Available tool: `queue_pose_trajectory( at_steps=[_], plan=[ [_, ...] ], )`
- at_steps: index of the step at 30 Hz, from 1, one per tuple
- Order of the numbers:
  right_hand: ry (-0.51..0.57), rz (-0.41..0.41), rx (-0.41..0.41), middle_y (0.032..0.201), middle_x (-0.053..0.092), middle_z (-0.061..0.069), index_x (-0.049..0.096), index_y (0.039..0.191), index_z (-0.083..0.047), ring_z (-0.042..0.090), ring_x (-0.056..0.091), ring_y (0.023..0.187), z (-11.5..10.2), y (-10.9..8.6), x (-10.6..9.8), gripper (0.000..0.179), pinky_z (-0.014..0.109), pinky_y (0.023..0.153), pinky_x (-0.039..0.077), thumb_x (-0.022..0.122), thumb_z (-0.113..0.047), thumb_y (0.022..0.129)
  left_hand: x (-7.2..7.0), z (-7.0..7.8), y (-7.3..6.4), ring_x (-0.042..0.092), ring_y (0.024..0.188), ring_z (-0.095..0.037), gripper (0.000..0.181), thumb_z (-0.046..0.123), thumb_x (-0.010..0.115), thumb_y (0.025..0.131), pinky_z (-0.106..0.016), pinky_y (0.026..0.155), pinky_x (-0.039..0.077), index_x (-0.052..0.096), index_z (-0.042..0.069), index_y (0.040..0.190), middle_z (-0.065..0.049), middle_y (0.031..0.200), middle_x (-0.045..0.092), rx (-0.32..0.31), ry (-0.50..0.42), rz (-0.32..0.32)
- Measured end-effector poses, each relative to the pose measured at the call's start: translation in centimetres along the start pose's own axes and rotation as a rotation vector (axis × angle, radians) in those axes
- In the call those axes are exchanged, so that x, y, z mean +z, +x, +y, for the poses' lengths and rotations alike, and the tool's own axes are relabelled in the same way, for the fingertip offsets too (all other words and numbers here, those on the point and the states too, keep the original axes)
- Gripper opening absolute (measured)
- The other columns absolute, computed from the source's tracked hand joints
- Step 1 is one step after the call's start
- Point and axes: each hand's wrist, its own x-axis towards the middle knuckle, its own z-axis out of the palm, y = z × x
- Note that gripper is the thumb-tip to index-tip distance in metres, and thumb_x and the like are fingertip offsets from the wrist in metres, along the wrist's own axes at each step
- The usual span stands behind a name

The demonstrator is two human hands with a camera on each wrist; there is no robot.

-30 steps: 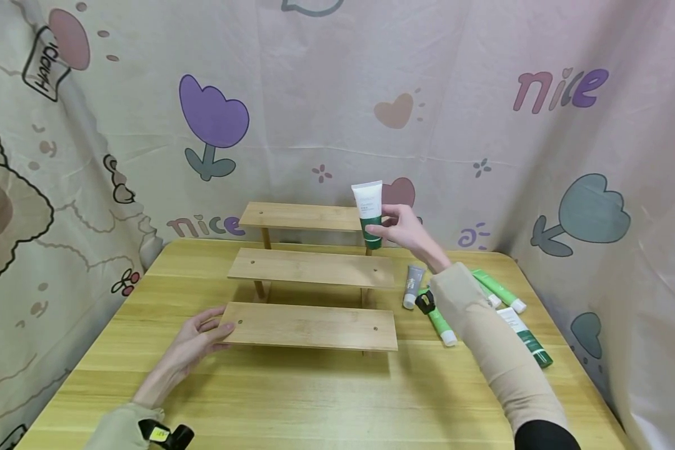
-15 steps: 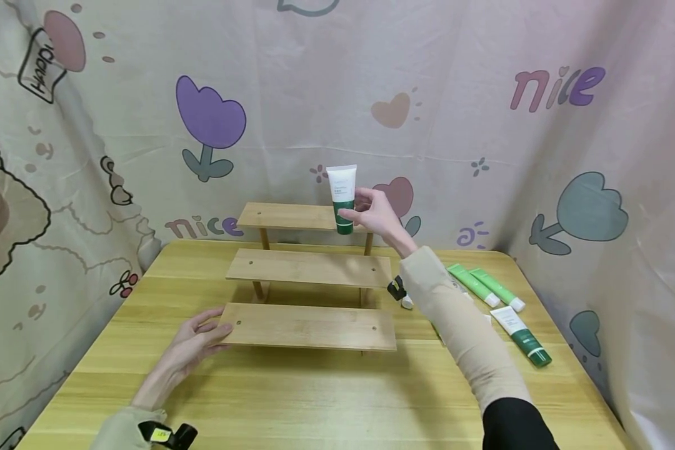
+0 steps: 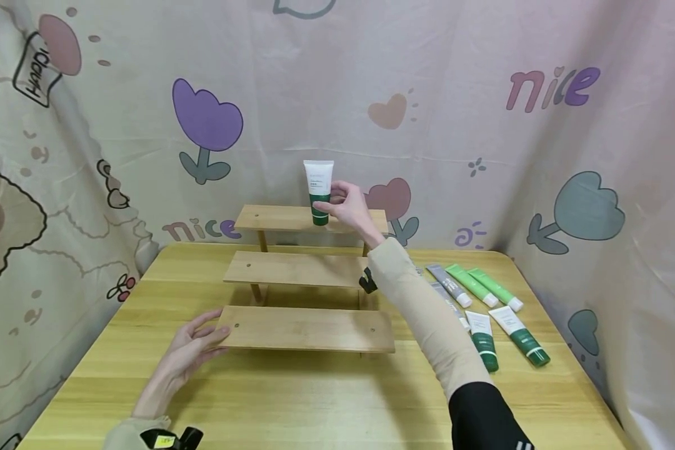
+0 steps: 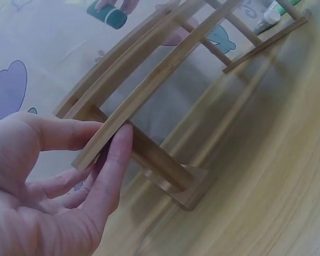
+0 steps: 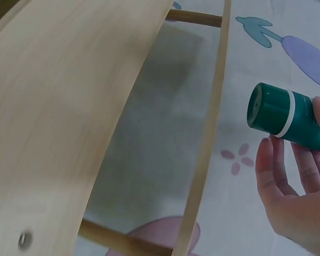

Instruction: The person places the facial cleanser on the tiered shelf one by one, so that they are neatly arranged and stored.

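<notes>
My right hand (image 3: 351, 207) pinches a white and green squeeze tube (image 3: 319, 181) between thumb and fingers, cap down and upright. In the head view the tube overlaps the top shelf of a three-tier wooden display rack (image 3: 309, 329). The right wrist view has its green cap (image 5: 271, 110) beyond the top shelf's thin edge, apart from the wood. My left hand (image 3: 190, 347) grips the left end of the lowest shelf. In the left wrist view, thumb and fingers (image 4: 120, 152) pinch the board's end from both sides.
Right of the rack lie two light green tubes (image 3: 472, 285), grey tubes (image 3: 449, 285) and two more white and green tubes (image 3: 520, 336). My right sleeve (image 3: 427, 319) hides part of that group. A patterned cloth (image 3: 439, 144) hangs behind the wooden table (image 3: 259, 400).
My right hand has carried the white and green tube leftward and slightly up, from the top shelf's right end toward its middle. My left hand keeps its grip on the lowest shelf.
</notes>
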Motion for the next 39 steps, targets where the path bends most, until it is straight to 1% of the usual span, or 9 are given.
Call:
queue_pose_trajectory(
  at_steps=[8, 14, 17, 20, 23, 30, 33, 36, 39],
  plan=[
    [0.047, 0.029, -0.003, 0.123, 0.069, 0.022, 0.063, 0.126, 0.002, 0.034, 0.069, 0.111, -0.4, 1.2, 2.7, 0.042, 0.037, 0.098, 0.061, 0.078, -0.007, 0.087, 0.2, -0.2, -0.2, 0.066, 0.093, -0.005, 0.075, 0.01, 0.061, 0.1, -0.026, 0.09, 0.064, 0.016, -0.003, 0.158, -0.01, 0.124, 0.05, 0.007, -0.016, 0.026],
    [0.08, 0.034, -0.015, 0.124, 0.068, 0.022, 0.063, 0.126, 0.002, 0.034, 0.068, 0.113, -0.7, 2.1, 4.5, 0.042, 0.035, 0.098, 0.061, 0.078, -0.005, 0.087, 0.4, -0.2, -0.3, 0.063, 0.09, -0.005, 0.073, 0.009, 0.063, 0.1, -0.025, 0.088, 0.065, 0.02, -0.002, 0.157, -0.002, 0.108, 0.052, 0.009, -0.048, 0.039],
    [0.092, 0.027, -0.01, 0.125, 0.068, 0.021, 0.063, 0.125, 0.001, 0.033, 0.068, 0.114, -0.8, 2.5, 5.4, 0.041, 0.035, 0.1, 0.06, 0.078, -0.006, 0.087, 0.4, -0.4, -0.3, 0.062, 0.093, -0.005, 0.072, 0.01, 0.063, 0.1, -0.024, 0.088, 0.064, 0.022, -0.001, 0.157, -0.003, 0.111, 0.05, 0.01, -0.054, 0.042],
    [0.095, 0.027, 0.005, 0.126, 0.068, 0.019, 0.063, 0.124, 0.0, 0.031, 0.068, 0.115, -0.7, 2.8, 6.2, 0.041, 0.035, 0.102, 0.06, 0.079, -0.006, 0.087, 0.5, -0.5, -0.3, 0.06, 0.095, -0.004, 0.073, 0.011, 0.063, 0.1, -0.023, 0.089, 0.064, 0.02, 0.0, 0.158, -0.017, 0.131, 0.042, 0.007, -0.059, 0.042],
    [0.079, 0.049, 0.02, 0.125, 0.069, 0.017, 0.064, 0.123, -0.001, 0.029, 0.069, 0.114, -0.5, 3.1, 7.0, 0.041, 0.034, 0.101, 0.06, 0.08, -0.008, 0.086, 0.5, -0.6, -0.5, 0.06, 0.097, -0.003, 0.074, 0.011, 0.062, 0.101, -0.022, 0.089, 0.063, 0.017, -0.001, 0.159, -0.034, 0.151, 0.02, 0.007, -0.068, 0.034],
    [0.076, 0.121, 0.021, 0.12, 0.072, 0.016, 0.066, 0.12, -0.003, 0.028, 0.07, 0.11, -0.2, 3.5, 8.6, 0.04, 0.035, 0.098, 0.061, 0.082, -0.01, 0.084, 0.6, -0.5, -0.5, 0.061, 0.099, 0.0, 0.076, 0.011, 0.061, 0.101, -0.022, 0.091, 0.063, 0.014, 0.0, 0.16, -0.036, 0.157, 0.012, -0.015, -0.086, 0.034],
    [0.076, 0.127, 0.015, 0.119, 0.072, 0.016, 0.067, 0.119, -0.002, 0.029, 0.07, 0.109, -0.2, 3.6, 9.2, 0.039, 0.036, 0.098, 0.062, 0.082, -0.009, 0.084, 0.5, -0.6, -0.6, 0.061, 0.099, 0.0, 0.077, 0.011, 0.06, 0.102, -0.021, 0.091, 0.062, 0.012, 0.0, 0.16, -0.037, 0.16, 0.001, -0.012, -0.105, 0.022],
    [0.063, 0.135, 0.009, 0.118, 0.072, 0.016, 0.068, 0.118, -0.003, 0.029, 0.071, 0.108, 0.0, 3.7, 9.7, 0.038, 0.035, 0.096, 0.062, 0.083, -0.01, 0.084, 0.6, -0.6, -0.6, 0.062, 0.097, -0.002, 0.075, 0.01, 0.061, 0.101, -0.022, 0.091, 0.063, 0.015, 0.001, 0.16, -0.032, 0.151, 0.023, -0.004, -0.105, 0.036],
    [0.049, 0.139, 0.005, 0.119, 0.072, 0.015, 0.068, 0.119, -0.004, 0.028, 0.071, 0.108, 0.2, 3.8, 10.1, 0.039, 0.034, 0.095, 0.063, 0.083, -0.011, 0.084, 0.6, -0.7, -0.5, 0.063, 0.095, -0.005, 0.072, 0.01, 0.062, 0.1, -0.024, 0.09, 0.064, 0.02, 0.002, 0.159, -0.013, 0.13, 0.045, -0.001, -0.103, 0.052]
  ],
)
